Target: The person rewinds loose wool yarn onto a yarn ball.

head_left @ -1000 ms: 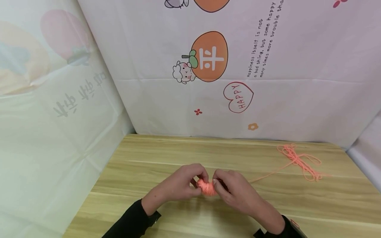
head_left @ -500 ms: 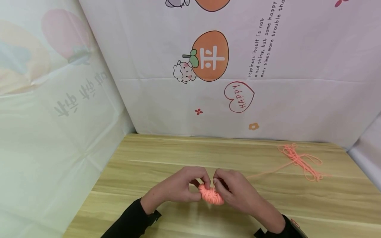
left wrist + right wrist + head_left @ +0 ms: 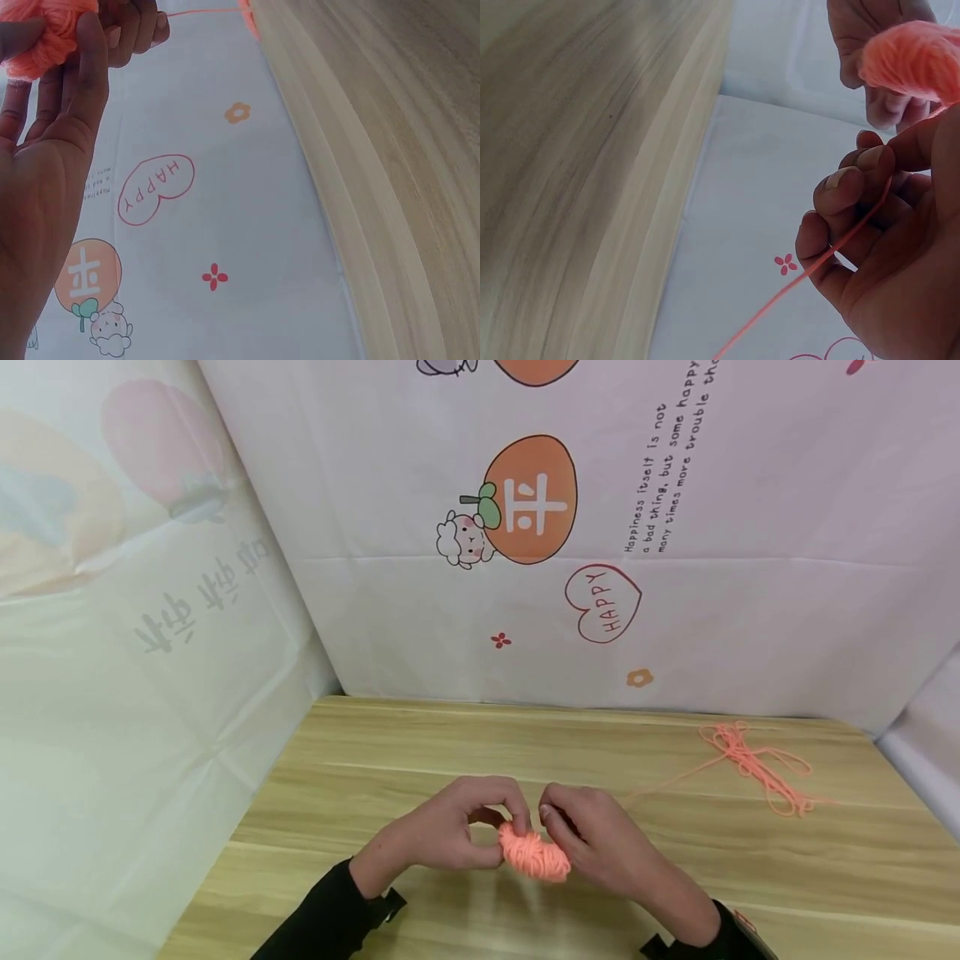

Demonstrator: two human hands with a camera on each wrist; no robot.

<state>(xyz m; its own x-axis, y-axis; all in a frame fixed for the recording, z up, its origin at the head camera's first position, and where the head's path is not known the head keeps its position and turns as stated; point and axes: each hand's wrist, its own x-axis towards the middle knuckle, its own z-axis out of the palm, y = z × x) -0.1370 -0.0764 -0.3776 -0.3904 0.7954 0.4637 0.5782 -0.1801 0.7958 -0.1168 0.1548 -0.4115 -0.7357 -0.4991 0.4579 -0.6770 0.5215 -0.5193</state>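
A small wound ball of coral-pink yarn (image 3: 537,855) is held above the table by my left hand (image 3: 465,822), thumb and fingers pinching its left end. The left wrist view shows the ball (image 3: 54,36) between that thumb and the fingers. Just to the right, my right hand (image 3: 600,839) has its fingers curled round the yarn strand. In the right wrist view the strand (image 3: 795,281) runs through the curled fingers of the right hand (image 3: 900,225) toward the ball (image 3: 911,61).
A loose tangle of the same yarn (image 3: 750,764) lies at the back right of the wooden table (image 3: 390,735), and its strand leads to the right hand. A white printed sheet (image 3: 405,627) hangs behind the table, another (image 3: 187,693) at the left.
The yarn ball has turned in the left fingers, its right end swinging down toward the person, and more of it shows. The strand toward the tangle hangs slacker. Both hands stay nearly in place.
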